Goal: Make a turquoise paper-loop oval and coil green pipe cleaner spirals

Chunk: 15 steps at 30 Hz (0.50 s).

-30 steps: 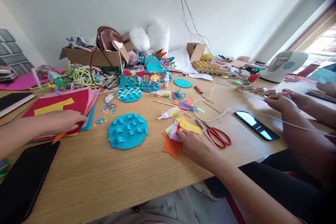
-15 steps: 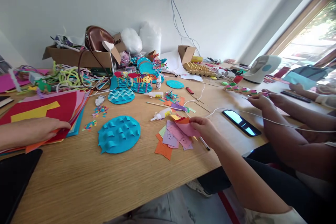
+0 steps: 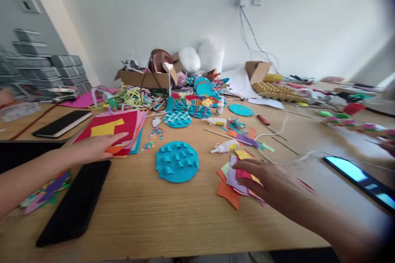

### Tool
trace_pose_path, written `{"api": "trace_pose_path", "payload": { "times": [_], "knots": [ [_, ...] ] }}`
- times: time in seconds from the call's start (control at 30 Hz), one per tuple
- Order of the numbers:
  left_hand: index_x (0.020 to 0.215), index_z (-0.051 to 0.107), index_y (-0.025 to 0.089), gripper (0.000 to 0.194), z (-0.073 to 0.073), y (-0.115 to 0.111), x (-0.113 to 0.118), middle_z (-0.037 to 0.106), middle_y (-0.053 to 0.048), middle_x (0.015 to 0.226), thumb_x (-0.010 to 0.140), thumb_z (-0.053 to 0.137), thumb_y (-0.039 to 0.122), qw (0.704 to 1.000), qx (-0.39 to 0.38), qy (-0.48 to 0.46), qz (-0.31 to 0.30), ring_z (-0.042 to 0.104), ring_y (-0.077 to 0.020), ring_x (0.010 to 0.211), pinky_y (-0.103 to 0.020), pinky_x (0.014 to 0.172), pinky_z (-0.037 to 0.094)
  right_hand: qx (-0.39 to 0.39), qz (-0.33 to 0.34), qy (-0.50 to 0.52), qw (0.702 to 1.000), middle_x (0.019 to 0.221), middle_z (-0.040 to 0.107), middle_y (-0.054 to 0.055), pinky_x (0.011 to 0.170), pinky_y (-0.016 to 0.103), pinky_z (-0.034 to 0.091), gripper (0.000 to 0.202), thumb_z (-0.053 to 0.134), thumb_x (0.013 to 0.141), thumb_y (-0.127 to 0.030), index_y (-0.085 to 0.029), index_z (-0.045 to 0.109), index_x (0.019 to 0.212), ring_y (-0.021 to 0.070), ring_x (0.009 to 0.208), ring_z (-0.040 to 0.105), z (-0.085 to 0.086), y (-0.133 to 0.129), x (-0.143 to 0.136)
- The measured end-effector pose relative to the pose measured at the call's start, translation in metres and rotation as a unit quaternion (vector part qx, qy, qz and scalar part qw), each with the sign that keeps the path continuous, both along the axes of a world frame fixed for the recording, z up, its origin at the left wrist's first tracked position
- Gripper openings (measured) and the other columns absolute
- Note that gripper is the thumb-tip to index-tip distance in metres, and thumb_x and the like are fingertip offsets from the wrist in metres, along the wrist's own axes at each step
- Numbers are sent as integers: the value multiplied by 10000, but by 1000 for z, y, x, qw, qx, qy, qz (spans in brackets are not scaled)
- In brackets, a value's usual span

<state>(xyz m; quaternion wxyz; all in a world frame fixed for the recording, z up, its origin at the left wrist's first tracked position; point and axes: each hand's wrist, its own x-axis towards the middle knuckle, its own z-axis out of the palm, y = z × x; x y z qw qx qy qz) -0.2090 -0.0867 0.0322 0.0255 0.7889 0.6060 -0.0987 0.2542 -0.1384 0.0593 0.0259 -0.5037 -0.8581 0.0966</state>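
My left hand (image 3: 95,148) reaches over a stack of coloured paper (image 3: 131,125), red on top with a yellow piece (image 3: 106,128). Its index finger points forward, and an orange piece of paper (image 3: 115,148) shows between finger and thumb; whether it is gripped is unclear. My right hand (image 3: 262,172) rests with fingers spread on a pile of cut paper pieces (image 3: 228,192) in orange, purple, pink and yellow, partly hiding them. Between the hands lies a blue paper oval (image 3: 177,162) with raised curled strips.
Glue bottles (image 3: 226,146), wooden sticks and paper scraps lie beyond the pile. At near left is a black phone (image 3: 75,203) beside colourful cutouts (image 3: 51,191). A lit phone (image 3: 359,176) and white cable are at right. Craft supplies and a cardboard box (image 3: 145,80) stand along the wall.
The view has swung left, bringing the black phone and notebook into sight. My right hand has let go of the pink and orange pieces and flattened over the pile. Left fingers have stretched out.
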Motion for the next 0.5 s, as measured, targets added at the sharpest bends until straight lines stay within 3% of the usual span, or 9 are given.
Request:
{"api": "trace_pose_path", "payload": {
  "times": [0.1,0.27,0.4,0.5],
  "knots": [
    [1395,240,189,638,-6,-11,-12,519,-123,1276,812,486,266,999,27,-5,18,523,-249,1113,-321,883,410,27,76,7,997,1000,656,56,708,315,463,234,420,876,-261,-250,613,1008,202,862,619,6,8,-25],
    [1316,398,196,529,-18,-20,-26,506,-101,1280,804,501,281,999,47,7,17,460,-246,1170,-333,956,361,40,138,-65,988,908,657,50,580,274,442,154,480,838,-208,-223,627,878,203,777,635,22,21,-78],
    [1243,477,204,476,-17,-13,-44,530,-97,1242,769,519,196,998,46,19,40,460,-247,1163,-345,971,346,51,220,-79,971,843,648,54,585,256,423,155,471,851,-206,-195,623,827,184,760,631,36,34,-119],
    [1194,517,183,443,-11,-6,-59,562,-112,1186,752,537,218,996,42,26,73,493,-274,1122,-368,948,366,69,252,-103,960,865,651,65,584,253,413,159,464,843,-157,-182,621,858,188,785,630,38,47,-147]
  ]
}}
